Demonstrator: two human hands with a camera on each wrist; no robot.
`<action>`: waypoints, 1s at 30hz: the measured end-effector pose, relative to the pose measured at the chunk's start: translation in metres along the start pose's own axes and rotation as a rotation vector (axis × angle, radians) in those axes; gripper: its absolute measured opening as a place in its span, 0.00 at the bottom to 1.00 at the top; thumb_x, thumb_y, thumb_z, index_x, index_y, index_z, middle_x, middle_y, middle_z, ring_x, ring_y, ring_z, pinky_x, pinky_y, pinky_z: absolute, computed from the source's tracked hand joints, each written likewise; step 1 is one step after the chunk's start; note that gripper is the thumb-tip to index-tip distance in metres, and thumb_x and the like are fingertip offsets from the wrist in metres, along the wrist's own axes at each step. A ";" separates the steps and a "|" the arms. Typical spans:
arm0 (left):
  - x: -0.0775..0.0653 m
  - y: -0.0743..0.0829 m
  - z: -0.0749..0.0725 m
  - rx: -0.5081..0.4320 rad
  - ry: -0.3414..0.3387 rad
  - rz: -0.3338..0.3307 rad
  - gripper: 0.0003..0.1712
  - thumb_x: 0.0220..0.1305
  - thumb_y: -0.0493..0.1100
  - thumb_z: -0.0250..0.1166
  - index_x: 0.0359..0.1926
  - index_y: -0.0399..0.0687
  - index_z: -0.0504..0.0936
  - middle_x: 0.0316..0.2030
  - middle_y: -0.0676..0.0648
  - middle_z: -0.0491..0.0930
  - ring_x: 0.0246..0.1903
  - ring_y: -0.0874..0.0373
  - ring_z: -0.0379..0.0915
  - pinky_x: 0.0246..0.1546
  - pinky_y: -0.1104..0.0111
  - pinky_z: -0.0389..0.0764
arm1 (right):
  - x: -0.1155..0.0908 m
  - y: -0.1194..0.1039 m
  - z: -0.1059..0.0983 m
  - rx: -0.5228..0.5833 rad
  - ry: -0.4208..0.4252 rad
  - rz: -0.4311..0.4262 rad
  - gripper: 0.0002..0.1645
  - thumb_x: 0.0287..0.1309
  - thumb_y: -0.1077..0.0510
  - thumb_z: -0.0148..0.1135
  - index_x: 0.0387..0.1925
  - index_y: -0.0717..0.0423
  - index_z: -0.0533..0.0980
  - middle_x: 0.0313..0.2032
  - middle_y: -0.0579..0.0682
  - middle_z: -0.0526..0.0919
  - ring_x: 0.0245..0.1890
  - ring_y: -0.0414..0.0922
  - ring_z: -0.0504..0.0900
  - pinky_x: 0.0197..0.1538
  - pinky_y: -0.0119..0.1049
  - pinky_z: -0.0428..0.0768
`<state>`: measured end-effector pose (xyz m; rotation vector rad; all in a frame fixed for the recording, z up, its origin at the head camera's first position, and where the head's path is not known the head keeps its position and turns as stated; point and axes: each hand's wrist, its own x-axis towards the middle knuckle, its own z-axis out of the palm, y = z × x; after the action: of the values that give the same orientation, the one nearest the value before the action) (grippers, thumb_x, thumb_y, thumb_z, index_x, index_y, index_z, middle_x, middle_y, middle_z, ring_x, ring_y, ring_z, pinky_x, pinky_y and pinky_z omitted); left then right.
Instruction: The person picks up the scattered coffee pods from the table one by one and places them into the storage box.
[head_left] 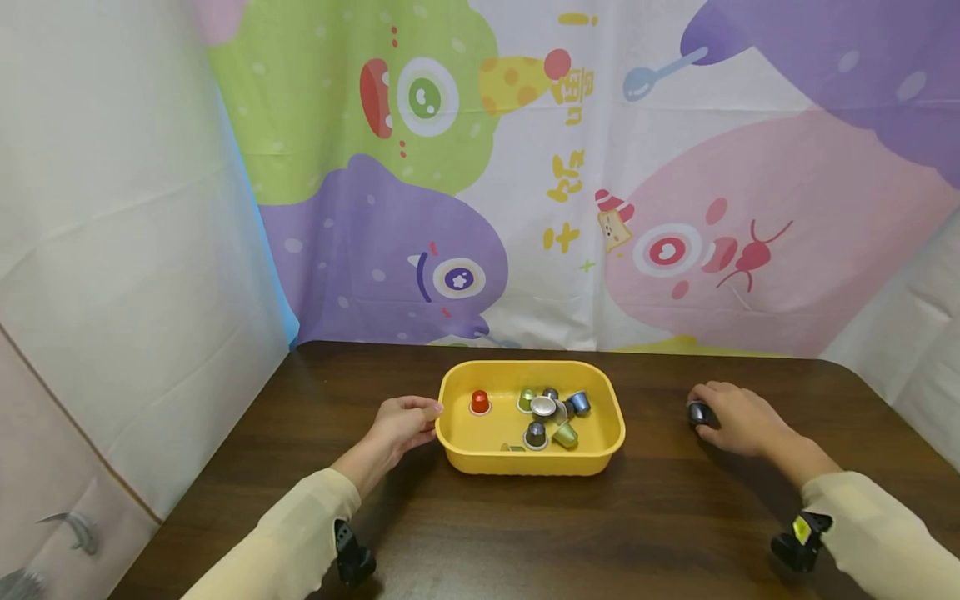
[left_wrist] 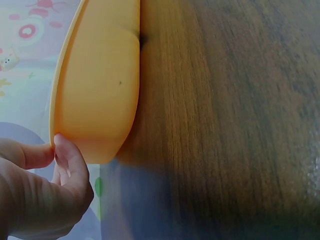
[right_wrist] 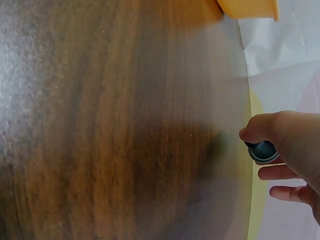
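Note:
A yellow plastic tub (head_left: 525, 463) stands on the dark wooden table. Its left end rim is pinched between the thumb and fingers of my left hand (head_left: 397, 429), as the left wrist view also shows. Off to the tub's right, my right hand (head_left: 738, 418) holds a dark coffee capsule (right_wrist: 265, 151) between thumb and fingers, above the table. Inside the tub, a red capsule (head_left: 479, 402) sits apart on the left. Several others crowd the right half, among them a blue capsule (head_left: 580, 403), a green capsule (head_left: 566, 435) and a dark capsule (head_left: 536, 434).
Behind the wooden table (head_left: 510, 533) hangs a curtain (head_left: 555, 308) printed with cartoon monsters. A pale cloth wall (head_left: 135, 208) rises along the left side. Both forearms, in cream sleeves, carry black wrist-worn devices.

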<state>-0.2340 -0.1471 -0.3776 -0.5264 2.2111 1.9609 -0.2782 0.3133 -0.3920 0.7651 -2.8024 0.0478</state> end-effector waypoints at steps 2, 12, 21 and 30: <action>0.000 0.001 0.000 0.002 0.000 -0.002 0.13 0.66 0.38 0.61 0.48 0.33 0.78 0.42 0.40 0.77 0.30 0.59 0.74 0.37 0.71 0.83 | -0.001 -0.001 -0.001 -0.003 0.010 -0.003 0.22 0.42 0.56 0.74 0.40 0.59 0.76 0.33 0.51 0.79 0.34 0.49 0.79 0.37 0.49 0.80; -0.002 0.003 0.000 0.006 0.003 -0.012 0.14 0.66 0.39 0.61 0.49 0.34 0.78 0.43 0.40 0.77 0.32 0.58 0.74 0.39 0.71 0.84 | -0.005 -0.015 -0.005 -0.028 0.060 -0.068 0.22 0.40 0.55 0.76 0.38 0.56 0.76 0.33 0.48 0.78 0.35 0.47 0.78 0.39 0.48 0.80; -0.001 0.001 0.000 0.005 0.003 -0.004 0.14 0.66 0.38 0.60 0.49 0.34 0.78 0.44 0.39 0.76 0.31 0.58 0.74 0.39 0.70 0.84 | -0.006 -0.032 -0.014 -0.061 0.114 -0.126 0.24 0.38 0.56 0.77 0.38 0.56 0.76 0.32 0.47 0.78 0.35 0.46 0.77 0.40 0.48 0.79; -0.002 0.001 0.000 0.002 -0.003 0.005 0.14 0.66 0.37 0.60 0.49 0.33 0.78 0.44 0.39 0.76 0.32 0.58 0.74 0.37 0.71 0.84 | -0.005 -0.047 -0.024 -0.077 0.171 -0.185 0.24 0.35 0.56 0.78 0.37 0.55 0.76 0.32 0.45 0.77 0.35 0.45 0.77 0.38 0.46 0.77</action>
<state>-0.2321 -0.1465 -0.3763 -0.5181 2.2140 1.9601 -0.2447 0.2773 -0.3718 0.9500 -2.5468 -0.0252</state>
